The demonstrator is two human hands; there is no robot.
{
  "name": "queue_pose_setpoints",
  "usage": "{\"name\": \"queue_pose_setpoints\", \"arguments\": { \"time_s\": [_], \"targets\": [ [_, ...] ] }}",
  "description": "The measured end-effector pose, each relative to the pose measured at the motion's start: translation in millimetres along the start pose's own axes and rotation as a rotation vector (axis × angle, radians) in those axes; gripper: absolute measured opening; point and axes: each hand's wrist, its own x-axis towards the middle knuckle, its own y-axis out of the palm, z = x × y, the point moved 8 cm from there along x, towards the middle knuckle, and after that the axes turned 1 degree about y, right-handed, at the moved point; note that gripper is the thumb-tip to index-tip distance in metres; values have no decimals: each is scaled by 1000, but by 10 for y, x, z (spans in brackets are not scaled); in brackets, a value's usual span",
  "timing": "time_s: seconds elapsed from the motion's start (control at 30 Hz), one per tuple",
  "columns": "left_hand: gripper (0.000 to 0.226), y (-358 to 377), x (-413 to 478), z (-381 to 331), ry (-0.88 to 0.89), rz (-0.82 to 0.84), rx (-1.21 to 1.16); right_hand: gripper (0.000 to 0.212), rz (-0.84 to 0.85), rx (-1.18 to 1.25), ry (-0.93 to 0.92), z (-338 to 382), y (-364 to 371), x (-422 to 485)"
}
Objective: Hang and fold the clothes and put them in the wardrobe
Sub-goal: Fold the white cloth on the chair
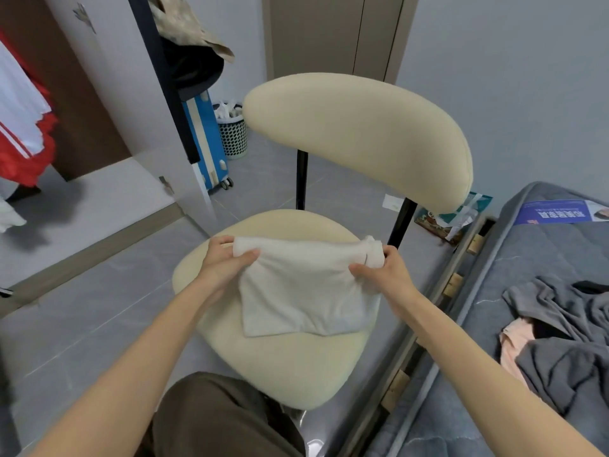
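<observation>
Folded white fabric garment (306, 291) lying on cream cushioned chair seat (290, 367), far edge lifted.
Left hand (224, 263) pinching far-left corner, thumb on top, fingers curled under.
Right hand (387, 270) gripping far-right bunched corner.
Crumpled grey and pink clothes (566, 331) on grey mattress (527, 252), right of chair.
Red-and-white garment (23, 127) hanging at far left.

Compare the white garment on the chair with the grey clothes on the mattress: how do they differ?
The white garment is folded into a rectangle; the grey clothes lie crumpled in a heap. The left hand and right hand grip the white garment's far corners over the chair seat; the grey clothes lie untouched on the mattress. Both are soft clothing.
</observation>
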Motion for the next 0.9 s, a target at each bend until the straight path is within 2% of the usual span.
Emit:
{"name": "queue_pose_setpoints", "arguments": {
  "time_s": [0.07,0.1,0.13,0.2,0.27,0.33,0.4,0.47,0.57,0.63,0.77,0.9],
  "targets": [
    [90,-68,-151,-199,90,41,111,73,-24,5,-66,153,-43,-88],
    [94,-87,-241,-280,129,75,167,86,4,2,-107,227,-47,-135],
    [91,-101,-337,-359,163,111,208,99,52,-19,-142,312,-36,-201],
    [73,-109,-543,-507,202,179,249,110,181,-35,-179,459,3,-368],
    [58,-126,-720,-603,162,233,160,104,306,99,-125,507,7,-520],
    [51,-147,-838,-660,107,258,29,88,401,276,-59,522,5,-643],
    [47,-178,-848,-662,52,233,-13,77,394,344,-22,508,-1,-666],
    [42,-176,-783,-543,-41,198,13,78,306,303,43,420,19,-593],
    [59,-84,-665,-199,-203,194,-88,85,218,263,227,139,147,-388],
    [74,-55,-565,35,-239,153,-162,94,219,271,310,-19,280,-240],
    [87,-17,-341,361,-209,80,-163,109,219,190,269,-116,501,102],
    [98,8,-187,622,-231,99,15,114,262,-68,216,-208,617,283]
  ]
}}
